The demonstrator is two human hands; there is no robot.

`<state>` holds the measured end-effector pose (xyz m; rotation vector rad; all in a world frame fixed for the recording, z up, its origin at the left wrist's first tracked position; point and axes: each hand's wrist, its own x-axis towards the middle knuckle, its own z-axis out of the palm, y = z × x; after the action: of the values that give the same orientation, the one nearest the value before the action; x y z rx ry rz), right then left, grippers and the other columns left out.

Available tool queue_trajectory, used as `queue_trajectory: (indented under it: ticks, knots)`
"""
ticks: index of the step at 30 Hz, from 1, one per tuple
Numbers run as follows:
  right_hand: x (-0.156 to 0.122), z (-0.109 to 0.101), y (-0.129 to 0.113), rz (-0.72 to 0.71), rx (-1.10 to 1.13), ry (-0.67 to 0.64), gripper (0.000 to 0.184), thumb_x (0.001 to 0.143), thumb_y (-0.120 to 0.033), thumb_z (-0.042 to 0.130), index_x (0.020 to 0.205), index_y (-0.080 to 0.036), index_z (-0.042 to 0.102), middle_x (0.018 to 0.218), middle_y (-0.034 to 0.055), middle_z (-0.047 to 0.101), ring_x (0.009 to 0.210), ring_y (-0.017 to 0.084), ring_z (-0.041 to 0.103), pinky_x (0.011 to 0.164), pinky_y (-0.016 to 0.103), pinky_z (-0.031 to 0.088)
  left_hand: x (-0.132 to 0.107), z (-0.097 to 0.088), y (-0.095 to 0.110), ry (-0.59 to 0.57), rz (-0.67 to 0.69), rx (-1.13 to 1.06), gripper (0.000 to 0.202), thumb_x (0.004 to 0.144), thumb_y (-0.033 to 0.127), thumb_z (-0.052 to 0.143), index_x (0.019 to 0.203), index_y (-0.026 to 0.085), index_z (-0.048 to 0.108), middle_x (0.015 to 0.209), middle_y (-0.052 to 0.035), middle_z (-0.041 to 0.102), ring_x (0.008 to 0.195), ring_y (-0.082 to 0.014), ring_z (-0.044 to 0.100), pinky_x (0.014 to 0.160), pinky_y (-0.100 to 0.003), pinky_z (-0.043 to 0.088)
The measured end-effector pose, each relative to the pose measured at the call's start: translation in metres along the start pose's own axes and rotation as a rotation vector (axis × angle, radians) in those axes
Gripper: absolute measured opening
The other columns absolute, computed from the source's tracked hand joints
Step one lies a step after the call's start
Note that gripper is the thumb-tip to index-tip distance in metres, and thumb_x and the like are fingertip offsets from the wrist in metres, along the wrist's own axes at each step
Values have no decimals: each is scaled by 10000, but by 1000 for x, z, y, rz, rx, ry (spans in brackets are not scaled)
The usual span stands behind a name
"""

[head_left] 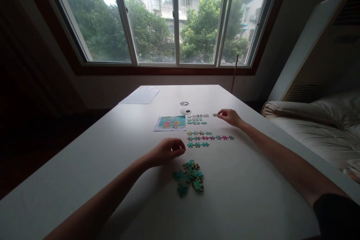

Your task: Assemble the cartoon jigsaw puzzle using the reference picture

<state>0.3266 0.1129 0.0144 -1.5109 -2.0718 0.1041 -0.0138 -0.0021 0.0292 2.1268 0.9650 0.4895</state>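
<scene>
Head view shows the left hand [168,150] loosely curled, seemingly empty, on the far left of the puzzle pile [189,177], then piece rows [213,138] that a low sweep could scatter, and, farther right, a single piece [214,114] pinched by the right hand [229,116].

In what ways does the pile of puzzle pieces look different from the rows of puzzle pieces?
The pile is jumbled, with pieces overlapping, while the rows are laid out in lines. The pile lies nearer to the camera; the rows lie farther off. The pile looks mostly green, whereas one of the rows shows much pink. Both lie on the white table and hold pieces with knobbed edges.
</scene>
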Motion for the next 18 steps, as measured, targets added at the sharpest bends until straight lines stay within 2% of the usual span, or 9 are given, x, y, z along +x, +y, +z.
queue_trajectory:
  ticks: [4, 9, 18]
  knots:
    - [29, 20, 24, 68, 1, -17, 241, 739, -351, 573, 812, -151, 686, 660, 45, 657, 589, 137, 572, 570, 231, 406, 1, -2, -1, 0, -11, -1, 172, 789, 282, 518, 810, 134, 601, 645, 4, 573, 600, -109, 502, 556, -211, 372]
    - [44, 40, 38, 75, 11, -83, 223, 706, -358, 605, 791, -177, 704, 685, 33, 668, 623, 136, 579, 585, 221, 414, 2, -2, -5, -9, -19, -7, 174, 791, 289, 515, 817, 139, 600, 645, 4, 577, 598, -109, 505, 550, -207, 374]
    - [47, 42, 41, 83, 6, -113, 222, 700, -344, 603, 792, -174, 711, 651, 24, 658, 609, 131, 557, 579, 221, 402, 0, -1, -7, -14, -19, -21, 179, 792, 290, 514, 817, 137, 602, 644, 5, 569, 596, -107, 499, 553, -206, 379]
